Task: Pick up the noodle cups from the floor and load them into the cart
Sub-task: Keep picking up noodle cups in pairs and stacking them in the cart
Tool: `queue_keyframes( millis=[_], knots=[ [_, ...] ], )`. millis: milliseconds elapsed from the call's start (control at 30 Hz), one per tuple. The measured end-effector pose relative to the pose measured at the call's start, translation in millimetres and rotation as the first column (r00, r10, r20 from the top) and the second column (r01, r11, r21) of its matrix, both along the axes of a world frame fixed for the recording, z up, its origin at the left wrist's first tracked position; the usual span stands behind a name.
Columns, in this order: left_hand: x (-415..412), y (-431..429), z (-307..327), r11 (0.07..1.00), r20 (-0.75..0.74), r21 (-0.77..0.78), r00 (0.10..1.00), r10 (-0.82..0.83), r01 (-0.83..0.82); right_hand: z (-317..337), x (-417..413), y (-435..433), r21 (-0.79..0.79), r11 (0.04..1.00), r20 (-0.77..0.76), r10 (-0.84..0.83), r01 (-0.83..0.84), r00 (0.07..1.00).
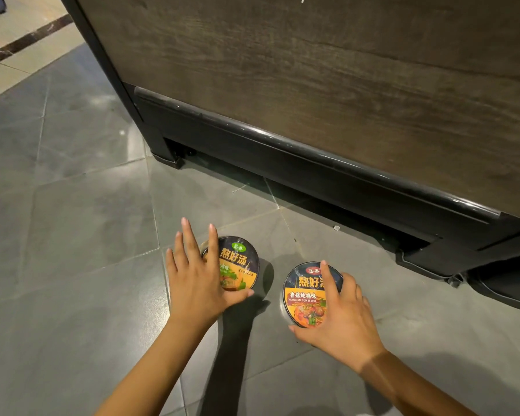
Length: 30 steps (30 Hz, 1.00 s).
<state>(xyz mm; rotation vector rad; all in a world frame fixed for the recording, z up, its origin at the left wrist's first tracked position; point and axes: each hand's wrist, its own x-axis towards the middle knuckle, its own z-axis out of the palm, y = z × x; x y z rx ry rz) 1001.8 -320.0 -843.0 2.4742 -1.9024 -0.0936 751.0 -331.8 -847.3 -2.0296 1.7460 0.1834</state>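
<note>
Down on the grey tile floor (72,220), close to the edge where it runs under a big wood-panelled cabinet (312,85) with a black base (312,175), there are two noodle cups sitting upright, side by side but not touching. Both have their printed lids sealed on, so you can't see what's inside, just the food pictures and the lettering. The left cup (240,259) has a green badge on its dark lid; the right cup (303,295) has a red badge and reads "XIANG GU DUN JI WEI". The hands are apart, one per cup. The left hand (195,280) is spread flat with straight fingers: the index lies across the lid, the thumb touches the near rim, and the other fingers stick out past the cup's left side. The right hand (342,319) is wrapped on its cup, index across the lid, other fingers curled over the right side, thumb on the near rim. Beige tiles (18,34) show at the far left corner.
</note>
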Motion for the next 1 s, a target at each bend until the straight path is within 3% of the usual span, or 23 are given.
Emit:
queue_keyframes(
  millis=[200,467,600,667,833,1000],
  knots=[
    [-5.8,-16.6,-2.1,0.999,0.06,-0.02,0.998,0.033,-0.032,-5.7,11.5,-10.8,0.008,1.0,0.026,-0.013,0.013,1.0],
    [-22.2,-27.5,9.1,0.984,0.098,0.144,0.991,0.095,-0.109,-14.5,18.9,-28.2,-0.003,0.999,0.072,-0.037,0.037,0.997],
    [-11.3,-25.5,0.8,0.997,-0.05,0.041,0.996,0.072,-0.07,-22.0,20.0,-31.4,-0.144,0.986,0.135,-0.062,0.081,0.989],
    [-5.9,-18.6,7.6,0.994,-0.148,0.061,0.983,0.104,-0.096,-14.2,17.6,-30.1,-0.143,0.985,0.151,-0.073,0.094,0.986],
    [-10.5,21.3,81.9,0.96,-0.33,0.179,0.906,0.266,-0.216,61.8,11.7,-7.2,0.09,0.985,0.207,-0.165,0.149,0.964],
    [-13.9,65.3,207.8,0.935,-0.395,0.211,0.85,0.348,-0.285,186.9,8.2,24.5,0.158,0.98,0.119,-0.137,0.117,0.983]
  ],
)
